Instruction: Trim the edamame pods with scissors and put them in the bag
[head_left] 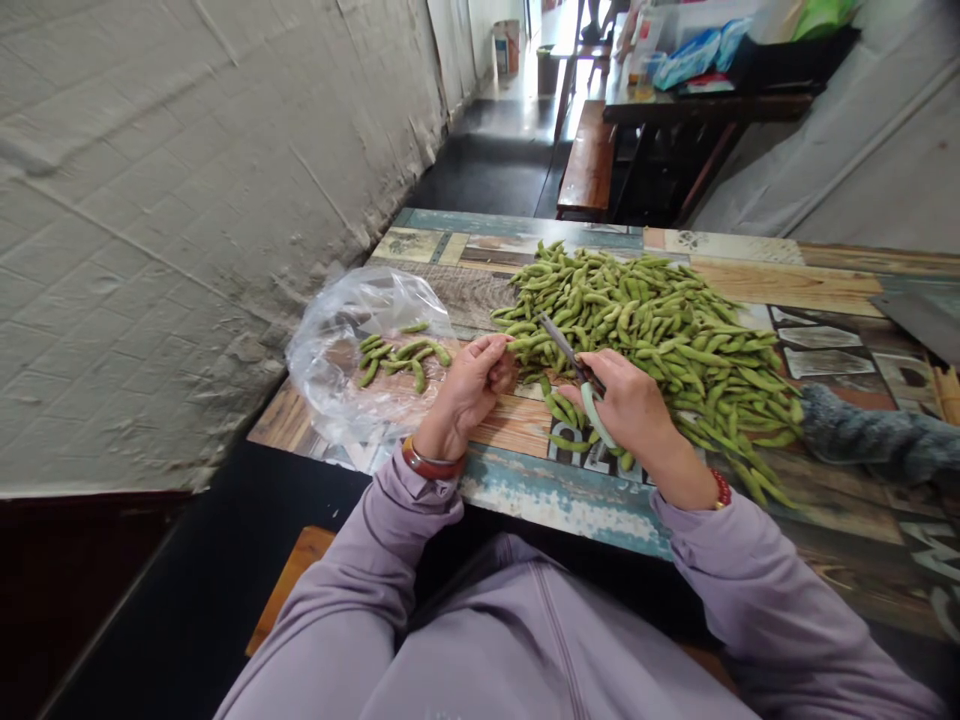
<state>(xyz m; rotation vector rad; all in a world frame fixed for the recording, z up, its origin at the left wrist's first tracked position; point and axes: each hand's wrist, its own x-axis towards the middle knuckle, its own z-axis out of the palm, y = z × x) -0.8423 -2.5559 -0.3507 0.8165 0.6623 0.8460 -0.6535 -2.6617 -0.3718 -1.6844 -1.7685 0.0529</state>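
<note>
My right hand (630, 400) is closed around the handles of a pair of scissors (561, 343). Its blades point up and left, over the edge of a big heap of green soybean pods (637, 310). Just left of the blades, my left hand (480, 375) is closed, thumb and finger pinching a green soybean pod (517, 345) whose far end merges with the heap. Beside that hand, a clear plastic bag (330, 340) lies spread on the table with several pods (416, 355) on it. A few loose pods (559, 408) lie below the scissors.
The wood-patterned table (555, 490) meets a pale covered wall (187, 220) at left. A grey fluffy sleeve-like thing (870, 430) rests at the heap's right. A flat grey object (919, 320) lies at the far right. Beyond stand a bench (589, 160) and a cluttered table (697, 108).
</note>
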